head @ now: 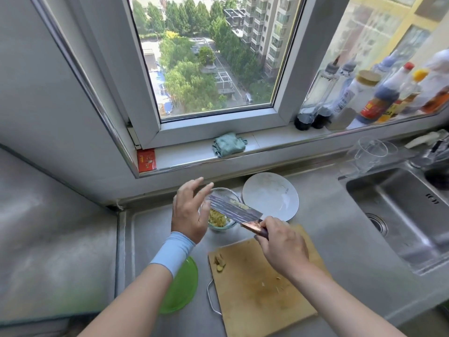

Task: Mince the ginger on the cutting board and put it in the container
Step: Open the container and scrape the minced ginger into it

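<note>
- minced yellow ginger lies mostly in the small clear glass bowl near the back edge of the steel counter; chunks remain at the left edge of the wooden cutting board.
- right hand wraps the handle of the broad steel cleaver, tilting its blade over the bowl, likely to shed clinging bits.
- left hand, fingers spread and empty, hovers by the blade tip, seemingly to wipe it.

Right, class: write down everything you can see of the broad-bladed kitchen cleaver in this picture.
The broad rectangular steel cleaver has a shiny blade with striped reflections, a coppery collar and a dark handle. The right hand grips the handle. The blade lies nearly flat above the small clear glass bowl, with pale yellow minced ginger clinging to its upper face. The open left hand is at its far end; contact cannot be told.
</note>
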A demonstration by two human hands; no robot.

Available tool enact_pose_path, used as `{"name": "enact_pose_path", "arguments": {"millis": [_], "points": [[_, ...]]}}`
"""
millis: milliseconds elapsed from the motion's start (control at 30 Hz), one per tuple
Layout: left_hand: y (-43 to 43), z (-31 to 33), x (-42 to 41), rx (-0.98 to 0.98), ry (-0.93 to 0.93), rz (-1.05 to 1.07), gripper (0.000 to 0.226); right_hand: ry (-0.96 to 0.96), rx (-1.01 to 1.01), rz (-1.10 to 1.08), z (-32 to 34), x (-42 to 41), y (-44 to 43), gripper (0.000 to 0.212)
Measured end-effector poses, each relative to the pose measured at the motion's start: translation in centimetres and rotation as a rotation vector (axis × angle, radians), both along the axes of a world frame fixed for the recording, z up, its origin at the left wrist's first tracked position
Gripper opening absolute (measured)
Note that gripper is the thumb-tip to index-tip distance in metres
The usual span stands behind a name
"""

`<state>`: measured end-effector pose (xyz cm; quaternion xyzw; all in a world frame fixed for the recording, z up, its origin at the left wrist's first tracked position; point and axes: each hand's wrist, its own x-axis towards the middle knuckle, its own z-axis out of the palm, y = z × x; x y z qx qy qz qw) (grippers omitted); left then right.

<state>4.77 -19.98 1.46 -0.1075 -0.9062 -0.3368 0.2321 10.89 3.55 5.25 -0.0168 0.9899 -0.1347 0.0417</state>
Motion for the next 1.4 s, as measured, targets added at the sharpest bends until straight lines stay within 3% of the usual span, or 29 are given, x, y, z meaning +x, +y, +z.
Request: {"name": "enact_pose_path", "arguments": {"millis": [133, 233, 433, 600, 767, 900, 967, 1133, 1333, 1400], "points": [[2.2, -1.4, 1.3, -0.347, -0.091, -0.246, 0.047, 0.058, 0.074, 0.133, -1.2, -1.1, 0.6, 0.030], [3.5, -3.0, 1.3, -0.559, -0.180, -0.294, 0.054, 0.099, 0.121, 0.211, -1.8, -2.0, 0.6, 0.045], [3.1, -3.8, -1.5, -0.682, -0.319, -0.233, 0.057, 0.152, 0.163, 0.331, -2.0, -4.1, 0.9, 0.049], [1.0, -4.2, -4.2, -0.649, -0.527, -0.190, 0.074, 0.138, 0.116, 0.333, -2.3, -4.9, 1.3, 0.046], [-1.3, -4.7, -6.4, -0.680, -0.622, -0.180, 0.099, 0.077, 0.029, 0.292, -2.8, -5.3, 2.5, 0.021], [-1.8, -5.4, -5.5, -0.483, -0.426, -0.235, 0.068, -0.002, 0.033, 0.287, -2.0, -5.3, 2.5, 0.018], [-1.9, -6.5, -4.6, -0.497, -0.309, -0.327, 0.055, -0.018, 0.010, 0.248, -1.8, -5.2, 2.2, 0.019], [-1.9, -6.4, -4.7, -0.570, -0.600, -0.244, 0.087, -0.045, 0.045, 0.184, -1.6, -4.4, 2.4, 0.020], [-0.9, -4.2, -5.8, -0.230, -0.550, -0.067, 0.069, -0.074, 0.041, 0.163, -0.8, -3.2, 3.2, 0.022], [-0.5, -3.9, -5.7, -0.144, -0.638, -0.059, 0.063, -0.075, 0.025, 0.144, -0.6, -2.9, 3.4, 0.022]]}}
